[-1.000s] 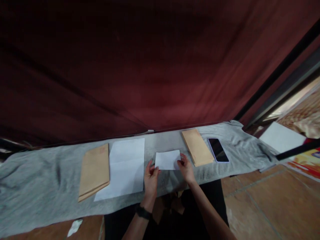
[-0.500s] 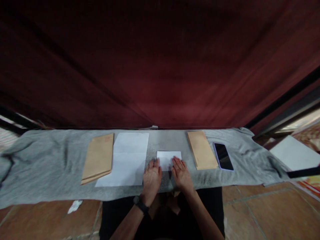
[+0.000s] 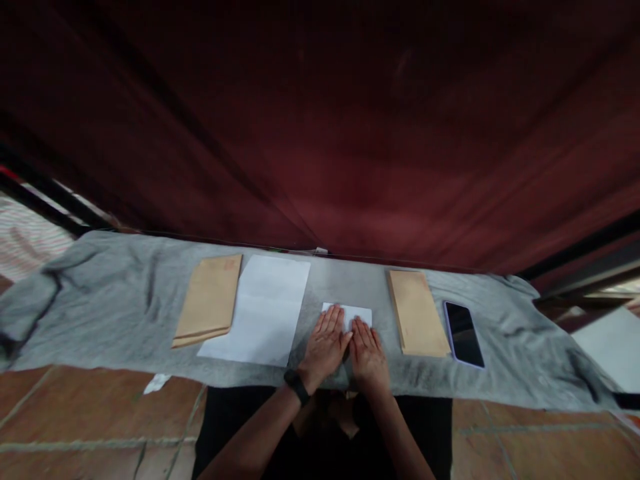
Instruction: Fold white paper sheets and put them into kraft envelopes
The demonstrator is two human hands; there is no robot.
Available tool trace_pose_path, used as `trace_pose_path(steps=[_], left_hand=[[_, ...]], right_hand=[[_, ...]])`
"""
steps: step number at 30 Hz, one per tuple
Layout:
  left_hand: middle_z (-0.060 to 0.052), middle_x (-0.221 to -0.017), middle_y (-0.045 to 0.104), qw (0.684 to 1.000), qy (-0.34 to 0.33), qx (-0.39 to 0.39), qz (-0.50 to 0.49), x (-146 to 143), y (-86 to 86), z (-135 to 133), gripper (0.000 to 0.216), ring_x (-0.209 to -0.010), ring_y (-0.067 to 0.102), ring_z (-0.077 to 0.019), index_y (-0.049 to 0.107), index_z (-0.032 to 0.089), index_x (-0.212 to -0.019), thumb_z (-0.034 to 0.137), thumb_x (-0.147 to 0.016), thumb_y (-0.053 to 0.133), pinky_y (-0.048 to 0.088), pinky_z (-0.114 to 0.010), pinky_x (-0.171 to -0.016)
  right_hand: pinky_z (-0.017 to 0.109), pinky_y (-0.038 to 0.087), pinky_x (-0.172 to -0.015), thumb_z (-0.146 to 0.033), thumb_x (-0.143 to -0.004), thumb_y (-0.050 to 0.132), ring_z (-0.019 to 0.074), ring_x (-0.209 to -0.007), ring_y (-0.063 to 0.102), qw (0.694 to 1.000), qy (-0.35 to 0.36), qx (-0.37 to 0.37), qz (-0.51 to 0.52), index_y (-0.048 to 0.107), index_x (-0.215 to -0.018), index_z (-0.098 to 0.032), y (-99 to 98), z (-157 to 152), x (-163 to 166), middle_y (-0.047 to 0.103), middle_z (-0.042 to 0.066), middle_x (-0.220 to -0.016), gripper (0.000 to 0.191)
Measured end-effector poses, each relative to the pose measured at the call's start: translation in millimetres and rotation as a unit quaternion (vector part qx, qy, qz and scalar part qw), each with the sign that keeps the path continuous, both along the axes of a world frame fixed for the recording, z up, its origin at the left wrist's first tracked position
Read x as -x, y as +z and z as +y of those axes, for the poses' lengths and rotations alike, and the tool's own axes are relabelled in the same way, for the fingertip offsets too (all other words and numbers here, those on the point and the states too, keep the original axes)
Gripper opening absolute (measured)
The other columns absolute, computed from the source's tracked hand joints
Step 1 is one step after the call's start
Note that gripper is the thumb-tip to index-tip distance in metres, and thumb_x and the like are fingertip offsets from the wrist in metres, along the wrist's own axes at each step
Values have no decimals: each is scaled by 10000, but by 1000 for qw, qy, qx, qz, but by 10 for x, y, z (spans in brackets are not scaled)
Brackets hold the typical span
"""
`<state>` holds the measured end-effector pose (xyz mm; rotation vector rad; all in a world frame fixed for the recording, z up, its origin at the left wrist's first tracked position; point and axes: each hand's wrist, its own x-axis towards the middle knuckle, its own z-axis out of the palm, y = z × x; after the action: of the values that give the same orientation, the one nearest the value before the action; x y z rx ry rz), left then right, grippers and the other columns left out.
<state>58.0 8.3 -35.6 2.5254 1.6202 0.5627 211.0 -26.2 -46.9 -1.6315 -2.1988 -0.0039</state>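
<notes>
A small folded white paper point(image 3: 355, 312) lies on the grey cloth in front of me, largely covered by both hands. My left hand point(image 3: 326, 341) rests flat on its left part, fingers stretched forward, a dark band on the wrist. Flat on the right part is my right hand point(image 3: 369, 355), its fingers also stretched out. The two thumbs come close together over the paper's near side. To the left, white sheets point(image 3: 273, 310) lie spread out, their left edge under a stack of brown envelopes point(image 3: 211, 297).
Another stack of brown envelopes point(image 3: 419, 313) lies right of my hands, with a phone point(image 3: 464, 333) beside it. Grey cloth point(image 3: 140, 287) covers the long narrow surface. A dark red panel point(image 3: 350, 167) rises behind it. A white scrap point(image 3: 157, 383) lies on the tiled floor.
My left hand has moved from the paper's left edge onto its surface, and my right hand lies closer to it. The whole view has tilted slightly.
</notes>
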Motion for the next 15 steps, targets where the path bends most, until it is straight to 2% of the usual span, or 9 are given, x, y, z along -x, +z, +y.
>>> trace_pose_path(steps=[7, 12, 15], left_hand=[[-162, -1598, 385, 997, 73, 1, 13, 128, -46, 52, 592, -1518, 293, -246, 313, 75, -1561, 319, -1023, 338, 270, -463, -1238], [-174, -1600, 377, 997, 76, -1, 23, 174, -42, 33, 601, -1524, 277, -254, 334, 54, -1551, 331, -1018, 344, 241, -456, -1248], [-158, -1617, 351, 997, 63, 0, 32, 189, -53, 33, 595, -1533, 252, -244, 315, 64, -1562, 221, -988, 335, 241, -449, -1247]], right_hand=[[480, 347, -1189, -206, -1031, 344, 256, -1437, 443, 1000, -7, -5, 17, 398, -1542, -127, 24, -3, -3, 491, 149, -1531, 520], [500, 310, -1213, -241, -1053, 326, 254, -1433, 449, 999, -14, 8, 38, 475, -1495, -134, 65, 75, 92, 513, 133, -1517, 479], [448, 322, -1217, -291, -1070, 313, 218, -1445, 434, 998, 33, 39, 48, 479, -1494, -151, 93, 154, 213, 495, 104, -1535, 476]])
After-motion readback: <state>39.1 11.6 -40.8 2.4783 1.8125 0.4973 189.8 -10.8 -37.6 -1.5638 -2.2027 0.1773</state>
